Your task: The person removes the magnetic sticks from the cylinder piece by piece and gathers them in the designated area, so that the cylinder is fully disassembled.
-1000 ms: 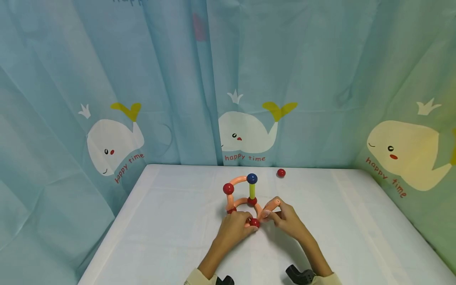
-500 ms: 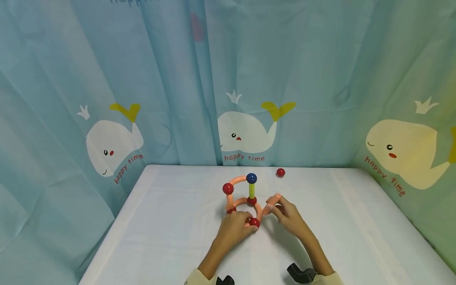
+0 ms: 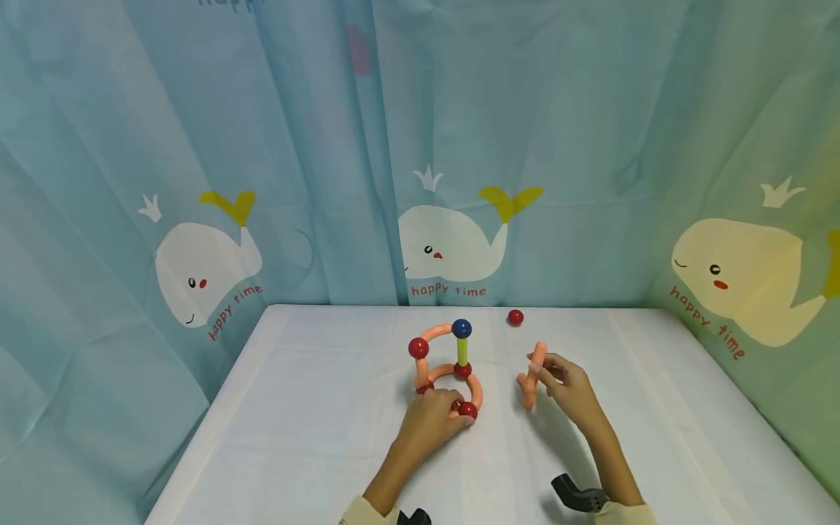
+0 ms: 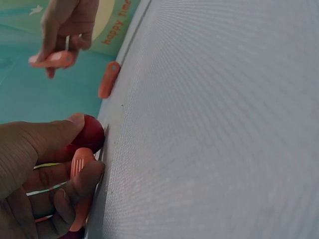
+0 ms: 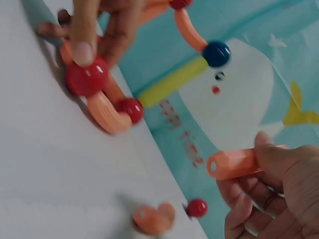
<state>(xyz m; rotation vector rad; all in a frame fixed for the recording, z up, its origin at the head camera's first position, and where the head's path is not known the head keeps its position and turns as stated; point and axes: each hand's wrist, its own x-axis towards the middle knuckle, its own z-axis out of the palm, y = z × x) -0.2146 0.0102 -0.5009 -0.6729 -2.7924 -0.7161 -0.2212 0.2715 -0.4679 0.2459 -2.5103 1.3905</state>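
With my left hand (image 3: 426,423) I'm gripping the near red ball (image 3: 468,410) of a ball-and-stick frame (image 3: 477,391); this ball is sitting nearer me than the blue ball (image 3: 462,329). My left thumb is pressing on it, and my other fingers are curling about the orange bar (image 4: 81,172) beside it.

With my right hand (image 3: 571,388), to the right of the blue ball and nearer me, I'm pinching an orange stick (image 5: 232,164) between thumb and fingers, well apart from the frame. A loose orange piece (image 4: 109,79) is showing below that stick, also to the right of the blue ball; whether it is touching the white table (image 3: 328,415) I cannot tell.

The blue ball is topping an upright yellow-green stick (image 3: 462,352), whose foot is meeting the lower red ball (image 3: 462,370). Left of the blue ball, a curved orange arch (image 3: 436,332) is joining it to the upper red ball (image 3: 418,348). A spare red ball (image 3: 515,318) is lying to the right of the blue ball, and a whale-print curtain (image 3: 571,109) is hanging beyond it.
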